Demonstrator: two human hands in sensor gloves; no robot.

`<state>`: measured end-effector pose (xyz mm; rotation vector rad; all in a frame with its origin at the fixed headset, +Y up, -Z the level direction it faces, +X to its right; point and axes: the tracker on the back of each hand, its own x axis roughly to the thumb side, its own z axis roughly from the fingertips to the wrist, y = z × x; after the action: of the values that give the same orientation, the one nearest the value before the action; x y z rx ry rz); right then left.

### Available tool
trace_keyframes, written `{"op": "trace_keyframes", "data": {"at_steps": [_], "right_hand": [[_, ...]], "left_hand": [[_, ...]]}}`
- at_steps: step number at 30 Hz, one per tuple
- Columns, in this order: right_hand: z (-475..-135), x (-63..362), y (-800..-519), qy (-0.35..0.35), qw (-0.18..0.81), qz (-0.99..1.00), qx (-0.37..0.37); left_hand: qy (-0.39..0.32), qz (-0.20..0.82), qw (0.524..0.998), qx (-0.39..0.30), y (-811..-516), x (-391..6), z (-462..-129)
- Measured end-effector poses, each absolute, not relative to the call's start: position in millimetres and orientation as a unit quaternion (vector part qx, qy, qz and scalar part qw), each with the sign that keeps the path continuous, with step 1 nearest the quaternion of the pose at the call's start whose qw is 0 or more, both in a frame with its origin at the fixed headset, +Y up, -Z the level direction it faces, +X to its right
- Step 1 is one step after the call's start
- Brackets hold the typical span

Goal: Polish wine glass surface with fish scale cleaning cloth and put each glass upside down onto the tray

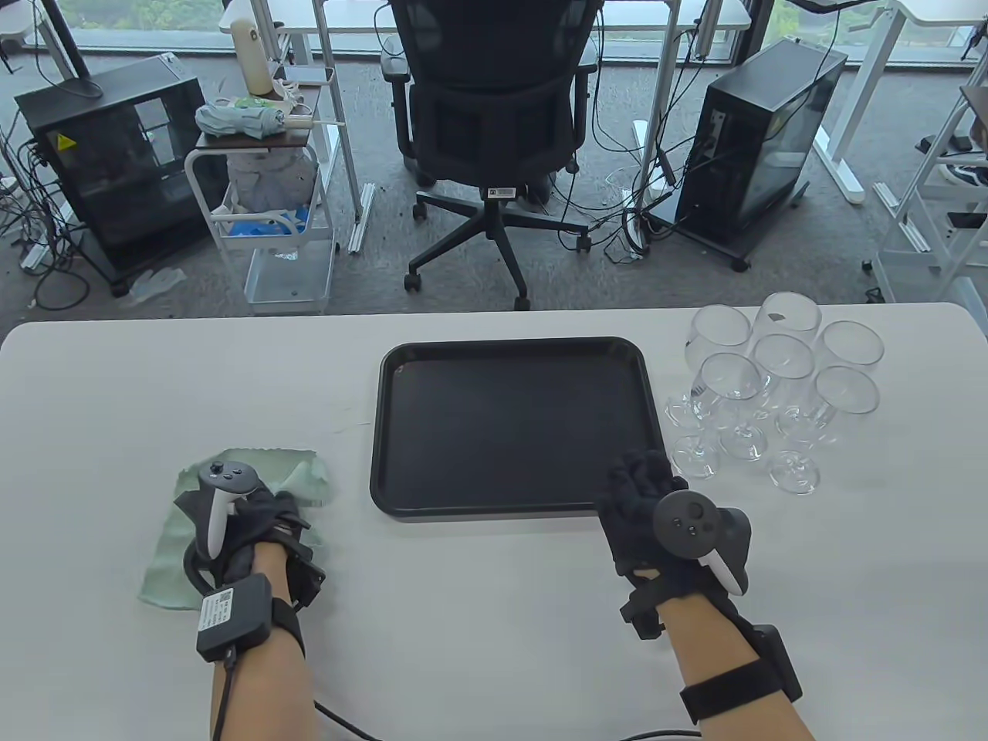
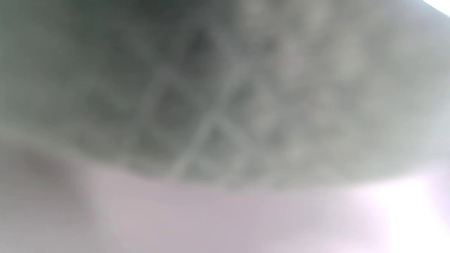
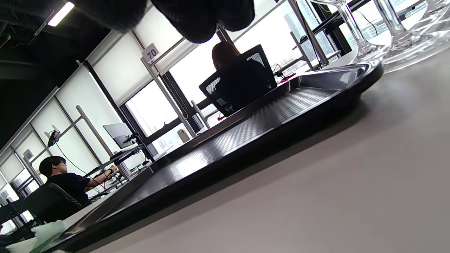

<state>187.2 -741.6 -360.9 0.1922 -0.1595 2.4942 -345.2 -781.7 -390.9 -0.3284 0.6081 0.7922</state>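
A pale green cleaning cloth (image 1: 166, 552) lies crumpled at the table's front left. My left hand (image 1: 282, 509) sits on it with its fingers curled down into the fabric. The left wrist view shows only the blurred cloth (image 2: 211, 105) from very close. A black tray (image 1: 509, 347) lies in the middle with nothing on it. My right hand (image 1: 641, 472) rests flat with straight fingers on the tray's front right corner, holding nothing. Several clear wine glasses (image 1: 779, 386) stand upright to the right of the tray. Their stems (image 3: 355, 31) show beyond the tray's rim (image 3: 351, 88).
The white table (image 1: 502, 617) ends just beyond the tray and glasses. Behind it are an office chair (image 1: 494, 116), a small cart (image 1: 262, 224) and two computer cases on the floor. People sit at desks far off in the right wrist view.
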Motion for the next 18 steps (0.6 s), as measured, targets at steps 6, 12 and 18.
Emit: {"op": "trace_keyframes", "data": {"at_steps": [6,12,18], "right_hand": [[-361,201,-740,-0.075,0.329,0.941,0.035],[-362,223,-739,-0.088,0.336,0.937,-0.033],[-364,253,-746,-0.076,0.346,0.924,-0.142]], "left_hand": [[0.054,0.72,0.691,-0.034,-747,-307,-380],[-0.123,0.884,0.452,-0.014,-727,-237,-368],[-0.172,0.913,0.369,-0.037,-728,-191,-365]]}}
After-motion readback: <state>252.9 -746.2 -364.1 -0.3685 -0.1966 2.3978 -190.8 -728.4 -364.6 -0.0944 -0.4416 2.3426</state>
